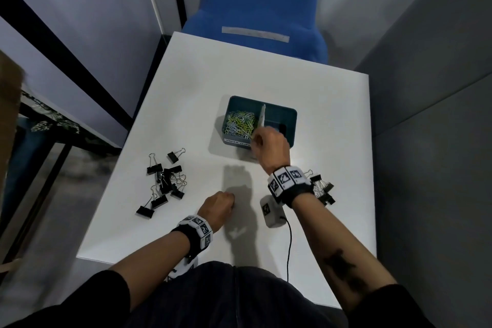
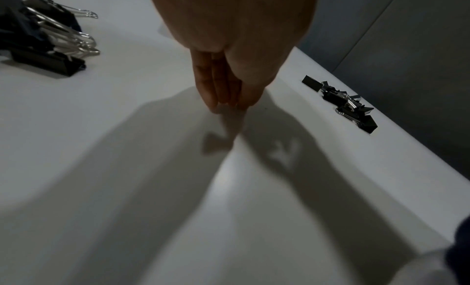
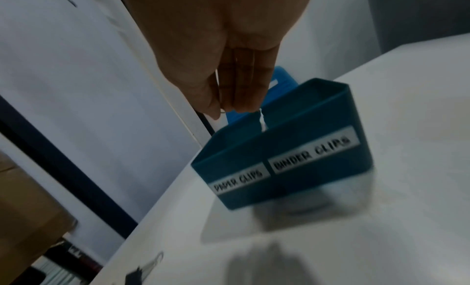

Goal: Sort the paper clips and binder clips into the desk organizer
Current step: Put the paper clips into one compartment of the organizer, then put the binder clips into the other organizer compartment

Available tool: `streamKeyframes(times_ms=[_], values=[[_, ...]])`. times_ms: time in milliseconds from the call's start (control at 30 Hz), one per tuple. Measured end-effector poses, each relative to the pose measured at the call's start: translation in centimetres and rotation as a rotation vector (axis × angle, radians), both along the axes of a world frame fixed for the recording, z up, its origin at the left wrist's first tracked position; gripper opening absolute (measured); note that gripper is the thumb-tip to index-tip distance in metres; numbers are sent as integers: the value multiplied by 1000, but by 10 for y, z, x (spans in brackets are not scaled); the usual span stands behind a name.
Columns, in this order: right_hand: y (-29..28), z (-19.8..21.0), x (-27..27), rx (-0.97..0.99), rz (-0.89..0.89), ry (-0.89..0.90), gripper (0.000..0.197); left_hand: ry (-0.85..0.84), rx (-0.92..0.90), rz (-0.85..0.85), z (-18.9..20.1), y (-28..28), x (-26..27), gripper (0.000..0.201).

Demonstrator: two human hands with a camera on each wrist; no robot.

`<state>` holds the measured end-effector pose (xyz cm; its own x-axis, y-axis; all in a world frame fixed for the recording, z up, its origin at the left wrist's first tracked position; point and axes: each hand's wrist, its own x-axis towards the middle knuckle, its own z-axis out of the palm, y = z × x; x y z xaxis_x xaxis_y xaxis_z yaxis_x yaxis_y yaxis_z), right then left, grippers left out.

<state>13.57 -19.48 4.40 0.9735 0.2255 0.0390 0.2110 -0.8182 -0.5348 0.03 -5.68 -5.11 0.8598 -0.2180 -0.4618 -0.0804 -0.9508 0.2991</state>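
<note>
The teal desk organizer (image 1: pixel 288 114) stands mid-table, split by a white divider (image 1: pixel 262 116). Coloured paper clips (image 1: pixel 239 122) fill its left compartment; the right one looks dark. Its front wall (image 3: pixel 292 184) carries the labels PAPER CLIPS and BINDER CLIPS. My right hand (image 1: pixel 269 144) hovers at the organizer's front rim above the divider, with a thin wire paper clip (image 3: pixel 221 110) pinched in its curled fingers (image 3: pixel 241 100). My left hand (image 1: pixel 218 208) rests near the front of the table, fingertips (image 2: pixel 213 106) bunched on the bare surface and holding nothing I can see.
Black binder clips (image 1: pixel 165 181) lie in a loose pile on the left of the white table (image 1: pixel 186 88). A second pile (image 1: pixel 323 186) sits at the right edge, partly behind my right wrist. A small white device (image 1: pixel 271 212) with a cable lies between my arms.
</note>
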Motion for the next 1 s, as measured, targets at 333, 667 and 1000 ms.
streamKeyframes(times_ms=[333, 667, 1000], values=[[-24, -18, 26, 24, -108, 98, 16, 197, 66, -30, 8, -7, 19, 23], [-149, -76, -65, -145, -355, 94, 21, -208, -241, 166, 71, -5, 96, 8], [-177, -96, -75, -243, -468, 354, 54, -472, -234, 252, 83, 30, 149, 18]])
